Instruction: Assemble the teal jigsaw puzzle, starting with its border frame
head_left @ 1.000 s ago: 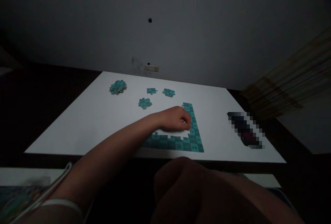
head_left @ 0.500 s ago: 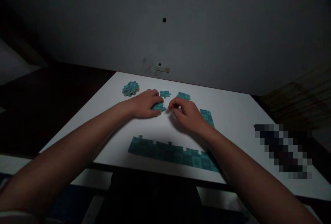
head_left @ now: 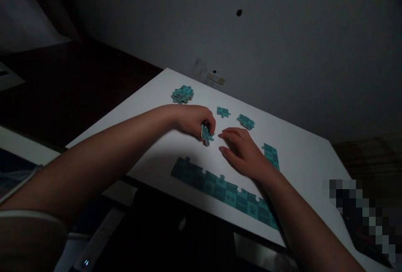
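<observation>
Now our left hand point(head_left: 193, 120) has lifted a teal jigsaw piece point(head_left: 206, 134) off the surface point(head_left: 301, 171) and pinches it upright in the fingers, while our right hand point(head_left: 243, 152) stays open and empty, near the assembled puzzle border point(head_left: 220, 190).

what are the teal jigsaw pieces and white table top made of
The jigsaw piece in the left hand looks like printed card: thin, stiff, pale at the cut edge, matte. The white table top looks like painted or laminated board, smooth with a soft sheen; dim light leaves that open.
</observation>
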`<state>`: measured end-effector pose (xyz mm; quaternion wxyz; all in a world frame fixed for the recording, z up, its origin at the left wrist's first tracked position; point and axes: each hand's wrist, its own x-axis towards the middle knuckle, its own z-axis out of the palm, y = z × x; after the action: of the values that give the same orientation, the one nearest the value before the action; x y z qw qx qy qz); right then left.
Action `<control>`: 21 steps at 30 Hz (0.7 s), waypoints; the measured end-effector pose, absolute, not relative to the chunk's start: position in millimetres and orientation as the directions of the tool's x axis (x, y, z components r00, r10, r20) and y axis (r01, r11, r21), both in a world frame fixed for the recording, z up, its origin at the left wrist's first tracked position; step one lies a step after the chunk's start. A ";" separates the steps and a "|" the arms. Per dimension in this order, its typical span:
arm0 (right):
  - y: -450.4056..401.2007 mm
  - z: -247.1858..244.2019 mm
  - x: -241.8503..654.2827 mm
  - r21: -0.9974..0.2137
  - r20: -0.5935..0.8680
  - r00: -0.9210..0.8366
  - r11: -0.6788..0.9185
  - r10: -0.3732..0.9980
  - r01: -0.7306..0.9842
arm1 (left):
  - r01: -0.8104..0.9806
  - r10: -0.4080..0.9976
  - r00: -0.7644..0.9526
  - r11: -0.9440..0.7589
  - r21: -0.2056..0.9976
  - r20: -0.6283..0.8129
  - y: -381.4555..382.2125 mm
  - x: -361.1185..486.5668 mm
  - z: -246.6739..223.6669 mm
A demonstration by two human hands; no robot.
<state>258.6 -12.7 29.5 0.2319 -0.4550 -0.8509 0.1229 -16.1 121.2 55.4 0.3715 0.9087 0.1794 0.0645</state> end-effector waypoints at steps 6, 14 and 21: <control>-19.9 63.0 246.3 -0.408 0.145 -0.525 0.534 0.838 0.740 | 0.282 0.451 0.893 -0.573 0.769 0.009 127.5 -16.0 46.5; -8.3 83.1 214.5 -0.435 0.049 -0.380 0.362 0.924 0.824 | 0.271 0.544 0.829 -0.590 0.761 0.126 130.7 -17.8 46.8; 16.1 47.6 197.3 -0.908 0.118 -0.085 0.142 0.989 0.394 | 0.313 0.611 0.754 -0.658 0.685 0.241 123.1 -18.9 55.0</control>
<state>197.3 16.1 47.6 0.4049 -0.5419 -0.6382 0.3675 -18.9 123.1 55.0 0.3199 0.8803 0.2624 0.2322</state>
